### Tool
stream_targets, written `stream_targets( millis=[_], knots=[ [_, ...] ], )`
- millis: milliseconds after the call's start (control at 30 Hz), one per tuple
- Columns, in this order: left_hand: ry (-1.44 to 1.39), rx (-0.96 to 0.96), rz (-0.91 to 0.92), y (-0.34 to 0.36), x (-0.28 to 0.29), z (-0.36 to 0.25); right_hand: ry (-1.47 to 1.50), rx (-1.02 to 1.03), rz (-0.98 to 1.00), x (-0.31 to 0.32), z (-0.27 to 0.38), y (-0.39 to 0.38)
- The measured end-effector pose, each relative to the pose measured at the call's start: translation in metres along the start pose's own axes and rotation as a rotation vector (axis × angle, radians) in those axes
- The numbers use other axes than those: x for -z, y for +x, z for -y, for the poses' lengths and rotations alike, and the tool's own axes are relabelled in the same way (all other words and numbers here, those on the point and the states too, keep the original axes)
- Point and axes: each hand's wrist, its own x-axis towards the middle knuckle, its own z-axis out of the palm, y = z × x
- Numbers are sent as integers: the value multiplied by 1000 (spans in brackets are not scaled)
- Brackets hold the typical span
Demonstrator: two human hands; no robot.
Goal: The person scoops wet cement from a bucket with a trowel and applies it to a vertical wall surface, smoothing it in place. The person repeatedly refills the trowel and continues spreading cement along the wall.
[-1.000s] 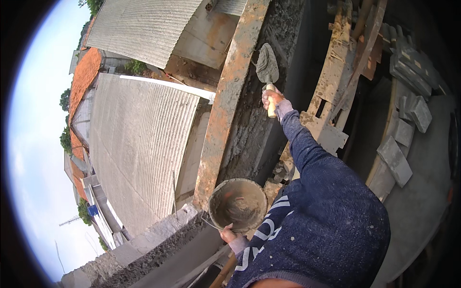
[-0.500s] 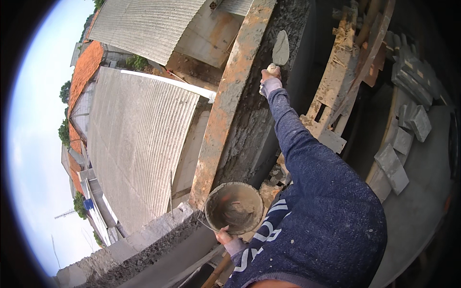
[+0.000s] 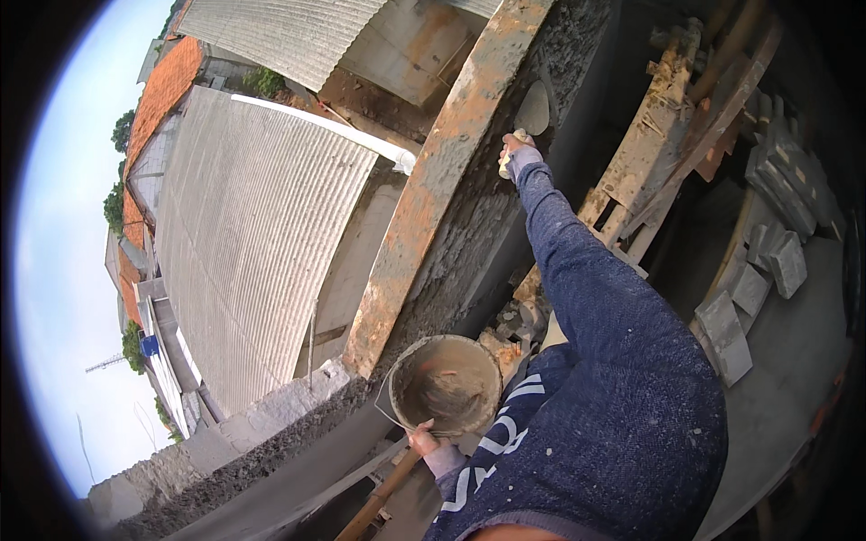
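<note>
My right hand [image 3: 516, 151] is stretched far out, gripping the pale handle of a trowel [image 3: 532, 110] whose grey blade lies flat on the wet mortar atop a wall [image 3: 505, 194]. My left hand [image 3: 424, 441] holds the near rim of a round bucket [image 3: 446, 383] with grey mortar inside, close to my chest. Both arms wear blue knitted sleeves. A rusty orange board [image 3: 433, 198] runs along the wall's outer edge.
Beyond the board is a drop to corrugated grey roofs [image 3: 244, 243] and an orange tiled roof [image 3: 167, 86]. Wooden scaffolding planks [image 3: 649, 171] stand to the right of the wall. Several grey blocks [image 3: 758, 261] lie on a concrete slab at far right.
My right hand has reached farther along the wall top, carrying the trowel away from me. The bucket in my left hand has stayed near my chest.
</note>
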Motion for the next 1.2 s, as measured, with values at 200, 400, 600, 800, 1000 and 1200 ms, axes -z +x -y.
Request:
stream_targets(
  millis=[200,400,600,800,1000,1200],
  knots=[
    [0,-52,-1,0,10,5,15,102,-27,-16,-3,-21],
    [-60,-31,5,24,29,14,45,121,224,1,-9,-49],
    [-75,-56,89,29,6,-5,195,43,424,23,1,-60],
    [-6,8,114,62,31,8,362,92,589,63,10,-86],
    [-62,-124,56,39,27,-8,80,403,-368,33,17,-166],
    [-101,-16,92,66,60,12,-484,187,-52,18,-68,-144]
  ],
)
